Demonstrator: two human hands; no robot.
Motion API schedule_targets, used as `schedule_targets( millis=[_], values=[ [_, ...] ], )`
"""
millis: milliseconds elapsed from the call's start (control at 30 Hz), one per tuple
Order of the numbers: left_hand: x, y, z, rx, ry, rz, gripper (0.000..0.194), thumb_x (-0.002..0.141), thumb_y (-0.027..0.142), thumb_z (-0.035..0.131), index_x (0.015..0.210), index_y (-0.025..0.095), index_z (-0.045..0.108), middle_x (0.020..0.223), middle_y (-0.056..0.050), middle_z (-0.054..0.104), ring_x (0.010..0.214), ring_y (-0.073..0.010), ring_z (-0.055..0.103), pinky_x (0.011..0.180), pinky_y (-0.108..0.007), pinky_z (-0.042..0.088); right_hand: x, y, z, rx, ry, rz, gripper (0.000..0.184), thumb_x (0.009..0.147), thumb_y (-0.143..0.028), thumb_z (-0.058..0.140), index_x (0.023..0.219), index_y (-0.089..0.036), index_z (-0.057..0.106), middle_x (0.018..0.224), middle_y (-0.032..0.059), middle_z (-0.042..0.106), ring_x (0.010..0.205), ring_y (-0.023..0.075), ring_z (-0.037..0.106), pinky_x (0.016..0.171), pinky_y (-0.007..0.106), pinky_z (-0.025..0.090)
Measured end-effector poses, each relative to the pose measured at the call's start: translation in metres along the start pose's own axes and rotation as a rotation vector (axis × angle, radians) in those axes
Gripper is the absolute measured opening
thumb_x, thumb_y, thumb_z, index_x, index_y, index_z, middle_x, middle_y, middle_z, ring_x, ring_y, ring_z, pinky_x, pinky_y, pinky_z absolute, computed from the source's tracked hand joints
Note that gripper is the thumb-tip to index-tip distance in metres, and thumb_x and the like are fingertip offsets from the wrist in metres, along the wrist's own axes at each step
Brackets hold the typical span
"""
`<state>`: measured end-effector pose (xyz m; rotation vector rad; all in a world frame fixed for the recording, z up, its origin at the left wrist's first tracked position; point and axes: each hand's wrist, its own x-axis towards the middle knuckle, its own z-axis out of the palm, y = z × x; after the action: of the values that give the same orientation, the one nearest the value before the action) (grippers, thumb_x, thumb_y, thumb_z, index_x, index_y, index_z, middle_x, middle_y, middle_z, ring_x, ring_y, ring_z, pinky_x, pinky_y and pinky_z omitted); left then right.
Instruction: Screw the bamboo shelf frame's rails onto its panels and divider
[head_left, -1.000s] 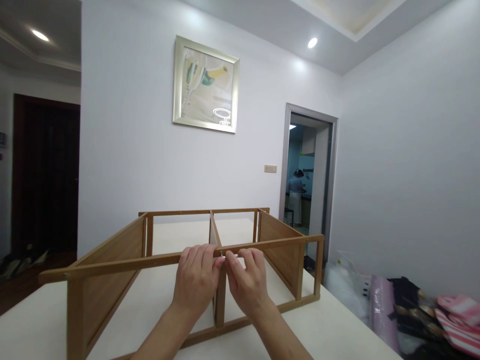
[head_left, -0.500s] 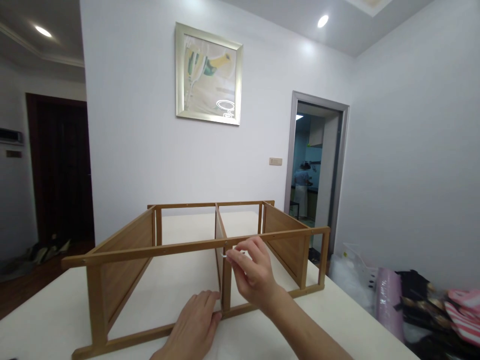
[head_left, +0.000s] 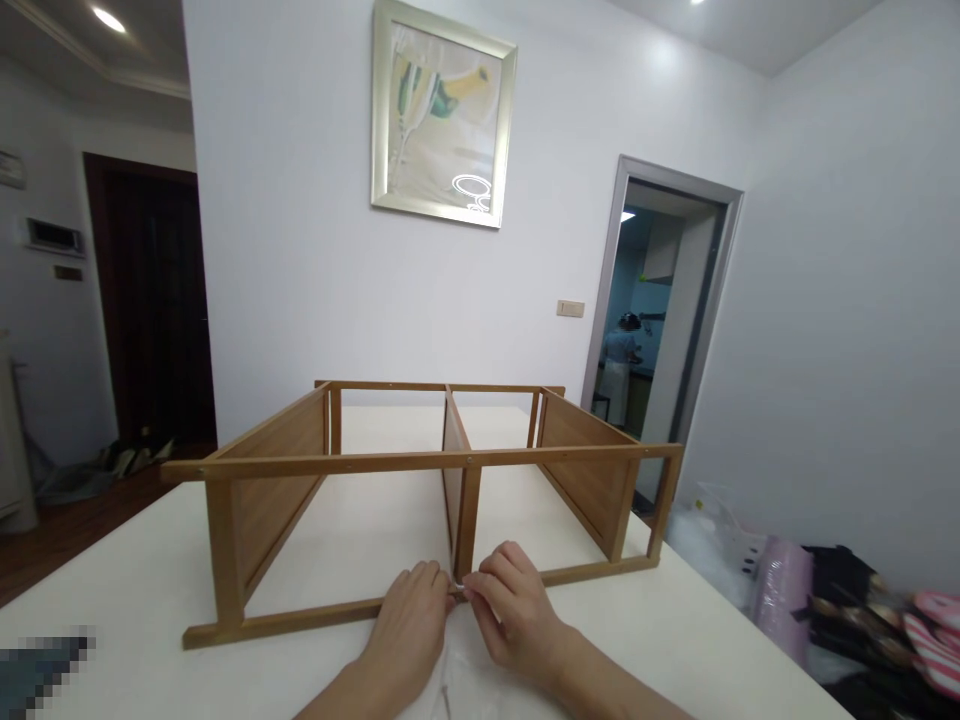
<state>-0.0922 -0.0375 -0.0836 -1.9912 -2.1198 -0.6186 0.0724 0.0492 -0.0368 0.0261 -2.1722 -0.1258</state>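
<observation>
A wooden shelf frame (head_left: 345, 464) lies on its side on the white table (head_left: 120, 560), its slatless panels standing upright. My left hand (head_left: 412, 625) is closed over the near lower rail, just left of the middle upright (head_left: 466, 520). To the right of that joint, my right hand (head_left: 516, 608) pinches a small, thin, light-coloured piece (head_left: 459, 587), which looks like a hex key. Its tip meets the foot of the middle upright, though the fingers hide most of it. Both hands nearly touch there.
Beyond the table on the right lie a purple wrapped roll (head_left: 782, 600), clear plastic and dark bags. A framed picture (head_left: 381, 110) hangs on the wall. Through the doorway (head_left: 609, 260) a person (head_left: 619, 350) stands in another room. A dark blurred shape (head_left: 37, 670) shows at lower left.
My right hand has moved down from the top of the middle upright to its foot, taking the small piece along. My left hand has shifted slightly right; the view has tilted down.
</observation>
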Motion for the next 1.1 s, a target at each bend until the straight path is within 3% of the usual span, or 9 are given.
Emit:
schedule_targets(
  millis=[200, 367, 467, 600, 700, 1100],
  values=[
    [0.001, 0.002, -0.001, 0.049, 0.140, 0.030, 0.033, 0.098, 0.015, 0.031, 0.091, 0.019, 0.063, 0.087, -0.007, 0.067, 0.081, -0.0222, 0.059, 0.079, -0.039, 0.037, -0.007, -0.002, 0.000, 0.002, -0.051, 0.099, 0.016, 0.087, -0.008, 0.049, 0.093, -0.018, 0.061, 0.080, 0.0055, 0.057, 0.077, 0.0189, 0.049, 0.067, 0.034, 0.044],
    [0.002, -0.001, 0.001, 0.047, 0.146, 0.031, 0.031, 0.098, 0.016, 0.032, 0.094, 0.019, 0.063, 0.088, -0.007, 0.068, 0.082, -0.0217, 0.061, 0.081, -0.039, 0.037, -0.011, 0.008, -0.001, 0.065, -0.097, 0.172, 0.014, 0.084, -0.009, 0.052, 0.088, -0.019, 0.061, 0.103, 0.0097, 0.061, 0.096, 0.0218, 0.054, 0.080, 0.039, 0.048],
    [0.001, -0.003, 0.004, 0.055, 0.145, 0.032, 0.032, 0.098, 0.015, 0.032, 0.095, 0.019, 0.063, 0.087, -0.006, 0.068, 0.082, -0.0217, 0.061, 0.081, -0.039, 0.037, -0.014, 0.012, -0.001, 0.101, -0.219, 0.231, 0.013, 0.079, -0.008, 0.057, 0.083, -0.020, 0.062, 0.109, 0.0089, 0.063, 0.102, 0.0224, 0.056, 0.086, 0.040, 0.048],
    [0.001, -0.002, 0.005, 0.074, 0.170, 0.037, 0.033, 0.098, 0.015, 0.031, 0.093, 0.020, 0.063, 0.084, -0.005, 0.068, 0.080, -0.0214, 0.062, 0.080, -0.038, 0.038, -0.017, 0.017, 0.000, 0.122, -0.400, 0.340, 0.010, 0.077, -0.012, 0.063, 0.081, -0.021, 0.065, 0.098, 0.0060, 0.067, 0.092, 0.0211, 0.060, 0.085, 0.036, 0.046],
    [0.000, -0.002, 0.004, 0.065, 0.169, 0.038, 0.033, 0.099, 0.016, 0.031, 0.094, 0.019, 0.064, 0.085, -0.005, 0.068, 0.079, -0.0214, 0.061, 0.079, -0.037, 0.038, -0.018, 0.017, 0.001, 0.111, -0.462, 0.388, 0.010, 0.079, -0.014, 0.061, 0.083, -0.021, 0.067, 0.093, 0.0051, 0.067, 0.087, 0.0196, 0.060, 0.082, 0.034, 0.045],
    [0.009, 0.002, -0.004, 0.015, 0.020, -0.017, 0.025, 0.092, 0.010, 0.041, 0.094, 0.018, 0.065, 0.095, -0.006, 0.067, 0.092, -0.0243, 0.059, 0.082, -0.039, 0.041, -0.014, 0.021, 0.000, 0.181, -0.431, 0.378, 0.016, 0.079, -0.007, 0.054, 0.074, -0.019, 0.062, 0.084, 0.0048, 0.066, 0.085, 0.0194, 0.059, 0.080, 0.033, 0.044]
  ],
)
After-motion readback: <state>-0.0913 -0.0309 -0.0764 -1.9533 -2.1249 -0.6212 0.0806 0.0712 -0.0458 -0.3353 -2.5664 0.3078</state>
